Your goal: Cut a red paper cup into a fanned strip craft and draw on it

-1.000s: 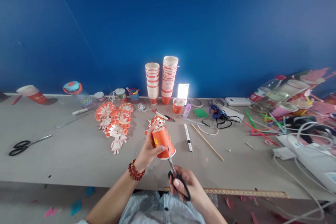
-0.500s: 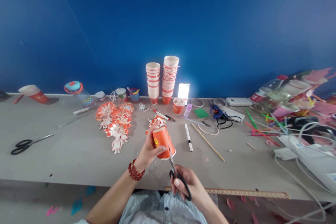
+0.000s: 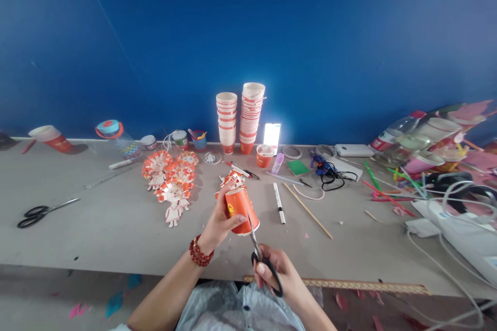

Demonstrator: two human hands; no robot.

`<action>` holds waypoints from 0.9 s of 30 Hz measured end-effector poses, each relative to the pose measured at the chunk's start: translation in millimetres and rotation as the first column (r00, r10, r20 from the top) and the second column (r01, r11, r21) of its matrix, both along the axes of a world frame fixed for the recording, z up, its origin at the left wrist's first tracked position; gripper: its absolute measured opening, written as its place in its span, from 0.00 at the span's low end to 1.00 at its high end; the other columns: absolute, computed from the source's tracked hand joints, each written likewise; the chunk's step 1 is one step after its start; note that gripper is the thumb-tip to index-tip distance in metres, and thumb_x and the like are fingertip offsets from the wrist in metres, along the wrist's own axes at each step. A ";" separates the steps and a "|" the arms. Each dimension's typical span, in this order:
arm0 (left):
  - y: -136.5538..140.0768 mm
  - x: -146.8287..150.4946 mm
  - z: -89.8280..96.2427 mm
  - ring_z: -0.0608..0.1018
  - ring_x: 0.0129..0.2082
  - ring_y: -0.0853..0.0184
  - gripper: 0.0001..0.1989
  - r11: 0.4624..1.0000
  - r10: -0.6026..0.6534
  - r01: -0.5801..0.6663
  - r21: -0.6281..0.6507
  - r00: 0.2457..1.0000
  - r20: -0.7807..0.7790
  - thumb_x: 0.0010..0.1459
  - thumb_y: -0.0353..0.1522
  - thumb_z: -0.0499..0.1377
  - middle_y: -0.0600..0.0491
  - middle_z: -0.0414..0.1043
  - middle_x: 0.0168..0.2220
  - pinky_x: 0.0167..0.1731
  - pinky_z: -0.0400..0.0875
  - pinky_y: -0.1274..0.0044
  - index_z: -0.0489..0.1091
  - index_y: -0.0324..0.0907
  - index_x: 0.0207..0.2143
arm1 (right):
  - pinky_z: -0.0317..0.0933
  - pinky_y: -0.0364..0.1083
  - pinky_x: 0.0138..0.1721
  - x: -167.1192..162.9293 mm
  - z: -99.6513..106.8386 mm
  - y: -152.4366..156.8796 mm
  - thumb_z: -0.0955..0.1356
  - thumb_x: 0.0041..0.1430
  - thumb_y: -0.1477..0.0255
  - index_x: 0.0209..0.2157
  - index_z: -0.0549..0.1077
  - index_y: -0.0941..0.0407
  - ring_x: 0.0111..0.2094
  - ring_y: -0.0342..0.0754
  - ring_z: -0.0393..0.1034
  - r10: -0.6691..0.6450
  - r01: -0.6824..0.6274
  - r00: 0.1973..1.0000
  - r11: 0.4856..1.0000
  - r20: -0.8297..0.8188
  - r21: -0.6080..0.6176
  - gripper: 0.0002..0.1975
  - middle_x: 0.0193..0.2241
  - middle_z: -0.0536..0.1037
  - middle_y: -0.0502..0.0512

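An orange paper cup (image 3: 241, 208) is gripped by my left hand (image 3: 220, 221), its rim tilted down toward me. My right hand (image 3: 278, 268) is wrapped round the handles of black-handled scissors (image 3: 254, 244). The scissor blades lie against the cup's side near its rim; whether one blade is inside the cup I cannot tell. Behind the cup, partly hidden, lies an orange-and-white paper figure (image 3: 234, 179). More such paper figures (image 3: 173, 194) lie in a cluster to the left.
Two stacks of paper cups (image 3: 227, 124) stand by the blue wall, beside a lit phone (image 3: 272, 137). A marker (image 3: 278, 202) and a wooden stick (image 3: 308, 211) lie right of my hands. Other scissors (image 3: 46, 211) rest far left; a white power strip (image 3: 458, 232) with cables lies right.
Almost nothing differs. Both hands, the cup and the scissors keep nearly the same positions; the view has shifted very slightly.
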State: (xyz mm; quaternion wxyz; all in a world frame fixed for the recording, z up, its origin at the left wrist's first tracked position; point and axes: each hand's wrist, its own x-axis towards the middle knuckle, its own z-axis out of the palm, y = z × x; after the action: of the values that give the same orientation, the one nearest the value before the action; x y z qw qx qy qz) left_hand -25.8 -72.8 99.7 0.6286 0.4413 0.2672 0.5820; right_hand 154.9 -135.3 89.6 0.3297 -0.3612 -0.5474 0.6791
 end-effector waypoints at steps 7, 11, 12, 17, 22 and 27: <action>1.4 -1.6 -0.2 0.75 0.49 0.54 0.40 1.000 -0.003 0.003 0.017 1.000 -0.008 0.51 0.35 0.68 0.46 0.65 0.55 0.49 0.71 0.62 0.51 0.55 0.62 | 0.44 0.40 0.19 0.3 1.1 0.9 0.67 0.52 0.43 0.25 0.62 0.55 0.15 0.38 0.53 0.000 0.000 1.000 1.000 0.016 0.001 0.28 0.15 0.69 0.49; 2.0 -2.1 0.0 0.75 0.49 0.55 0.40 0.999 -0.006 0.007 0.035 1.000 -0.016 0.52 0.35 0.68 0.46 0.65 0.54 0.49 0.71 0.62 0.51 0.54 0.62 | 0.45 0.40 0.18 0.5 -1.1 0.6 0.67 0.52 0.43 0.25 0.61 0.56 0.15 0.38 0.52 0.003 -0.003 1.000 1.000 0.002 -0.010 0.28 0.15 0.69 0.49; 2.1 -2.2 -0.1 0.75 0.48 0.55 0.40 0.999 -0.006 0.006 0.036 1.000 -0.018 0.52 0.35 0.68 0.46 0.65 0.54 0.49 0.70 0.62 0.51 0.54 0.62 | 0.45 0.40 0.18 0.5 -2.0 0.4 0.67 0.52 0.44 0.25 0.62 0.56 0.14 0.38 0.52 0.004 -0.005 1.000 1.000 -0.005 -0.013 0.28 0.15 0.69 0.49; 2.7 -2.9 -1.7 0.74 0.49 0.56 0.39 0.999 0.014 -0.012 0.033 0.999 -0.049 0.53 0.33 0.67 0.46 0.65 0.54 0.49 0.70 0.62 0.50 0.53 0.62 | 0.44 0.40 0.18 -1.6 -7.8 -0.9 0.66 0.54 0.44 0.25 0.64 0.57 0.13 0.37 0.50 -0.006 0.005 1.000 1.000 -0.028 -0.007 0.28 0.15 0.68 0.48; 3.1 -4.9 -3.0 0.74 0.49 0.57 0.38 0.999 0.050 -0.047 0.027 0.993 -0.107 0.53 0.32 0.67 0.46 0.66 0.53 0.49 0.70 0.63 0.50 0.53 0.62 | 0.45 0.40 0.19 -5.1 -12.7 -1.8 0.66 0.55 0.44 0.23 0.63 0.57 0.15 0.38 0.53 -0.028 0.028 1.000 0.999 -0.004 0.040 0.29 0.13 0.66 0.48; 4.6 -5.8 -2.4 0.75 0.48 0.56 0.36 1.000 0.015 -0.014 0.006 0.996 -0.086 0.53 0.32 0.67 0.46 0.65 0.54 0.48 0.72 0.62 0.52 0.53 0.60 | 0.45 0.41 0.20 -6.5 -12.3 -3.2 0.65 0.55 0.42 0.21 0.62 0.56 0.16 0.39 0.54 -0.058 0.055 0.997 0.997 0.060 0.059 0.30 0.13 0.65 0.48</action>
State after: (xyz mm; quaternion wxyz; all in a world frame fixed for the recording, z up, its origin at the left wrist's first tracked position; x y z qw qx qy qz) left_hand -31.6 -68.2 97.3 0.6110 0.4658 0.2955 0.5678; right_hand 148.4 -138.5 77.3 0.3421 -0.3875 -0.5663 0.6420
